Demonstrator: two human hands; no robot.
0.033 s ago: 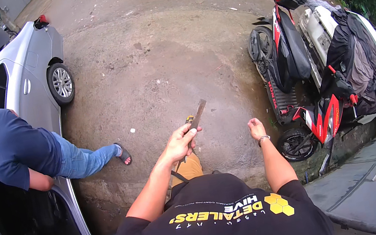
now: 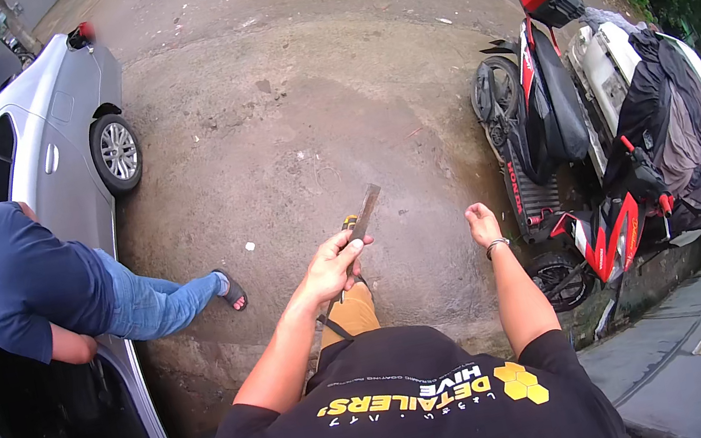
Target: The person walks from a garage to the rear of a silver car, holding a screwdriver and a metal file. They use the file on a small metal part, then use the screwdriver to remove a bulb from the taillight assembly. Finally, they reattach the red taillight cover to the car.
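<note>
My left hand [image 2: 335,264] is closed round a flat, straight-edged strip of worn brownish metal [image 2: 370,212], its bare end pointing away from me. The thumb lies on top of the strip. Just beyond the fingers shows a small yellow and black piece [image 2: 350,222]; whether it is in the same grip cannot be told. A dark strap [image 2: 333,326] hangs below this hand, beside my tan-clad leg [image 2: 352,312]. My right hand [image 2: 482,224], with a bracelet at its wrist, is held apart at the right, fingers curled together. What they hold, if anything, is hidden.
At left, a person in a navy shirt [image 2: 40,264] leans at the open door of a silver car [image 2: 58,130]. A red and black scooter [image 2: 551,108] stands at right, before a white vehicle partly draped in dark cloth [image 2: 664,107]. Damp concrete [image 2: 278,128] lies ahead.
The view has shifted slightly, so the scooter sits a little farther right. My right hand is slightly higher and farther right in view. The left hand's hold on the metal strip is unchanged.
</note>
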